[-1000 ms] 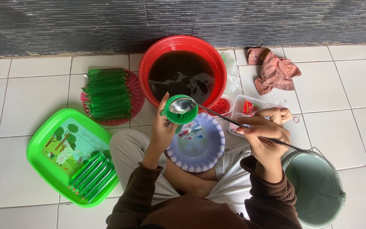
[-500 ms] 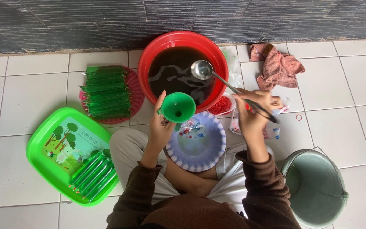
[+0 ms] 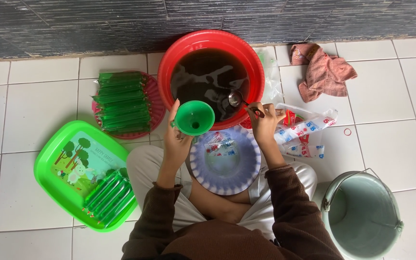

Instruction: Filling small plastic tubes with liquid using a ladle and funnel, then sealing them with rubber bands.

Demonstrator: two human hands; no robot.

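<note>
One green funnel, mouth up and spout down, is gripped by the left hand at the near rim of one red basin of dark liquid. The right hand closes its fingers on one metal ladle, its bowl dipped in the liquid and its handle running back toward the hand. One blue-rimmed plate sits on the lap. Filled green tubes lie in two lots: on a pink tray and on a green tray. One bucket stands at the right; bare floor tiles lie open on both sides.
</note>
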